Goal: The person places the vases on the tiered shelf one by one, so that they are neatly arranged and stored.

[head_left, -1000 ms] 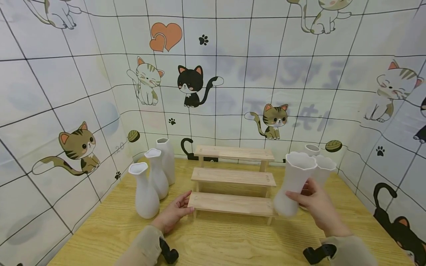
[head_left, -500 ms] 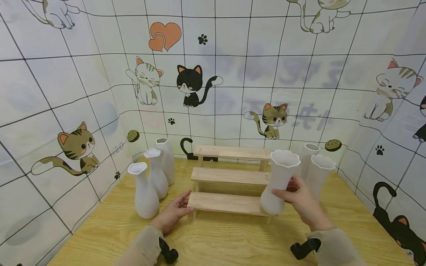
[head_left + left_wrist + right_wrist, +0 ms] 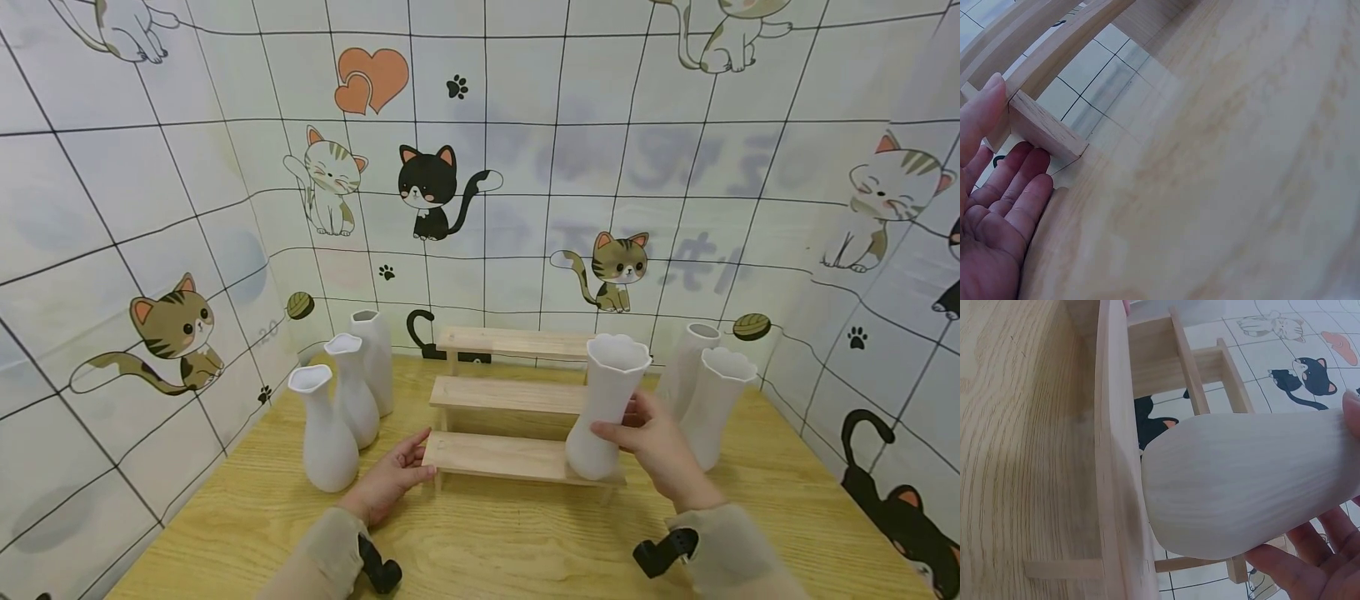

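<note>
vase, the white fluted one w/ a scalloped rim, is what moved: over the last sec it went from right of the wooden stepped shelf, off beside the lowest step's right end, leftward to the right end of the bottom step. it now stands upright w/ its base at that step; wrist view shows the rounded base right against the plank edge, but can't tell if it's fully resting or a hair above. judging by that, the placing is abt done and only the letting go is left.

table: light wood, didn't shift. shelf also stayed put, 3 steps, top two bare.

right hand came across w/ the vase and still wraps its lower body, thumb in front, fingers curled behind, so a firm grip, not released.

left hand hasn't budged: lies flat on the table, fingers straight & relaxed, fingertips touching the left end of the bottom step, gripping nothing. looks like it's steadying the shelf.

other vases unchanged: three white ones grouped left of the shelf, two near the wall on the right, just behind the right hand. w/ the moved vase gone from that side, the right pair now shows clear.
</note>
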The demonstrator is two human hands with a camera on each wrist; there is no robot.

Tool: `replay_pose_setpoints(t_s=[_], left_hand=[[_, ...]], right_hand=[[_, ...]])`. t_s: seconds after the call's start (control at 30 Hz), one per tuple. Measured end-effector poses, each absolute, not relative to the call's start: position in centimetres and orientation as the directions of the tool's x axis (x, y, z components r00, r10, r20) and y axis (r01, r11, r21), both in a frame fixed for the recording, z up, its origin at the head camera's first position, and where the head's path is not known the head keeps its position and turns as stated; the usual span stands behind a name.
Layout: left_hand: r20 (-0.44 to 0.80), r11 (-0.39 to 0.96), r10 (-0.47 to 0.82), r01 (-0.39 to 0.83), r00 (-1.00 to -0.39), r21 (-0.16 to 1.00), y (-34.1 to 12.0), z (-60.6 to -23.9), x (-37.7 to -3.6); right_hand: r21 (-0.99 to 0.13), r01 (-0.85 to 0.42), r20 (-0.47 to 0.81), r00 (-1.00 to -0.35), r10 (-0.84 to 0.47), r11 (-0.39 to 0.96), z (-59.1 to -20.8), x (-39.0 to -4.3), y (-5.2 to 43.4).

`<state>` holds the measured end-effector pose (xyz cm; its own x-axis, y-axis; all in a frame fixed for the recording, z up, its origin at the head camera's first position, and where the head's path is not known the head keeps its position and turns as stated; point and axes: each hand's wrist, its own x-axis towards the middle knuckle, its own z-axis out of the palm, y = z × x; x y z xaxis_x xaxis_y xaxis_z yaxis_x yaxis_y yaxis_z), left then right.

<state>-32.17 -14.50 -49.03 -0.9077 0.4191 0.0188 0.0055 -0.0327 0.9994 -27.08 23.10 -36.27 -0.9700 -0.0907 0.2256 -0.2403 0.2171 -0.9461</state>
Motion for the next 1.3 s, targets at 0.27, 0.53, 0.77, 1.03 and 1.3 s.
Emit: replay_pose_setpoints(t_s=[0.27, 0.53, 0.77, 1.03, 1.3], left_hand=[[0.021, -0.031, 0.416, 0.009, -0.909, 0.999, -14.5, -49.3, -32.3], [0.016, -0.027, 0.414, 0.005, -0.91, 1.0, -14.5, -49.3, -32.3], [0.008, -0.028, 0.411, -0.003, -0.912, 1.0, -14.5, -49.1, -32.2], [0.001, -0.018, 0.409, -0.007, -0.913, 1.0, -14.5, -49.1, -32.2], [-0.004, -0.022, 0.417, -0.015, -0.909, 1.0, -14.6, -49.0, -32.3]], right_hand=[[-0.952, -0.235, 0.222, -0.971, -0.088, 0.197, -36.4, -27.5, 22.1], [-0.959, -0.228, 0.213, -0.971, -0.105, 0.166, -36.6, -27.8, 21.2], [-0.963, -0.206, 0.191, -0.976, -0.102, 0.172, -36.4, -27.8, 20.3], [-0.965, -0.178, 0.162, -0.982, -0.101, 0.192, -36.7, -28.3, 19.9], [-0.967, -0.139, 0.123, -0.989, -0.086, 0.214, -36.6, -28.7, 19.2]])
